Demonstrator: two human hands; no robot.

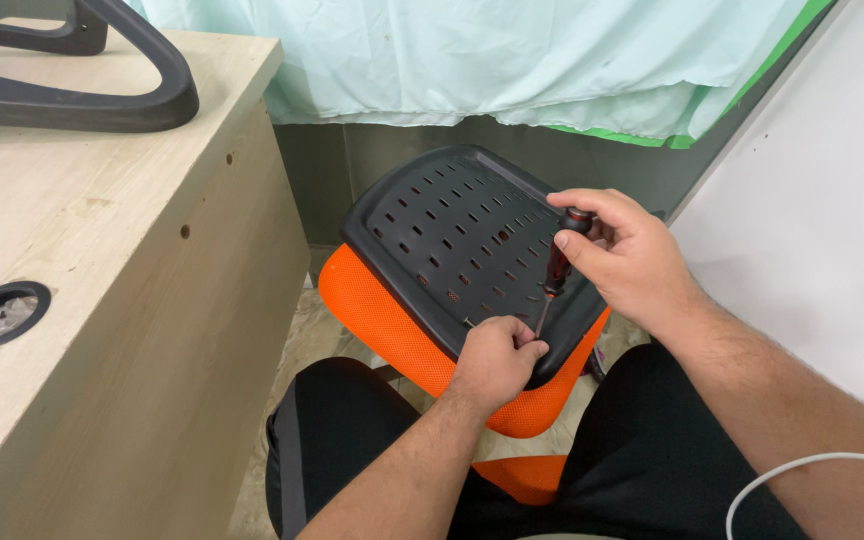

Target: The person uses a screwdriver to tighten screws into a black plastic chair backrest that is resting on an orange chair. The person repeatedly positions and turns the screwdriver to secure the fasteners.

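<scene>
An upturned chair seat rests tilted on my lap: a black perforated plastic base (452, 225) over an orange mesh cushion (377, 320). My right hand (627, 255) grips a screwdriver (557, 268) with a dark red and black handle, its shaft angled down to the base's near edge. My left hand (497, 355) is closed around the screwdriver's tip there, fingers pinched where the tip meets the plastic. What sits under the tip is hidden by the fingers.
A light wooden desk (102, 260) stands at left with a round cable hole (0, 313) holding small metal bits and black chair armrests (82, 70) on top. A pale green cloth (472, 55) hangs behind. A white wall (822, 220) is at right; a white cable (802, 470) crosses my right forearm.
</scene>
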